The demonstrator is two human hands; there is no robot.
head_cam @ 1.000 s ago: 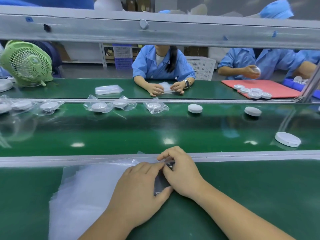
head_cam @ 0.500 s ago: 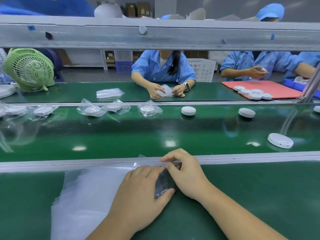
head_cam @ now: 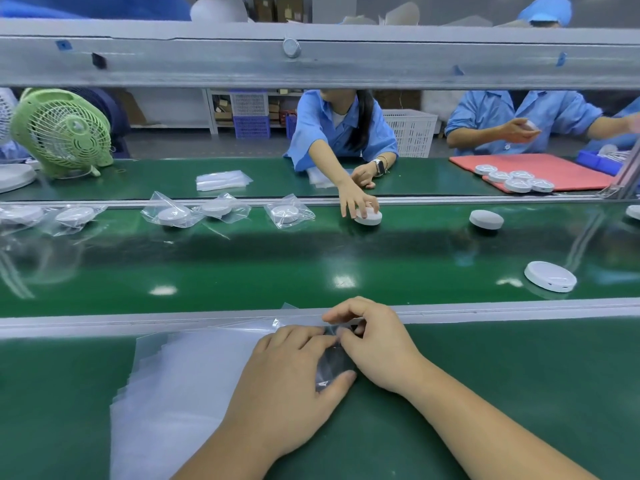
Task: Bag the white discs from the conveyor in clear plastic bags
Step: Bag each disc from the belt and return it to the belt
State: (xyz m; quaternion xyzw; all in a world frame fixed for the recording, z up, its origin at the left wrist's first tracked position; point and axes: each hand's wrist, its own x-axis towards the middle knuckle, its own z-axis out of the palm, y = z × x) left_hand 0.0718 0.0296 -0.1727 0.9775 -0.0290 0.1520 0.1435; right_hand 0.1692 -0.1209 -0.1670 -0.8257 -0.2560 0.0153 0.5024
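Head view
Left hand (head_cam: pixel 287 386): flat, fingers nearly straight, pressing down on the stack of clear bags (head_cam: pixel 180 386) on the green counter (head_cam: pixel 519 368).
Right hand (head_cam: pixel 377 344): fingers curled, pinching the top bag's corner beside the rail.
Nearest white disc (head_cam: pixel 550 280): loose on the conveyor (head_cam: pixel 277 268), well right of both hands.
Second disc (head_cam: pixel 486 219): farther back.
Bagged discs (head_cam: pixel 173 216): far side, left.

Bag stack (head_cam: pixel 180 375) partly under L grip (head_cam: pixel 287 386), far-right disc (head_cam: pixel 634 212) cut off
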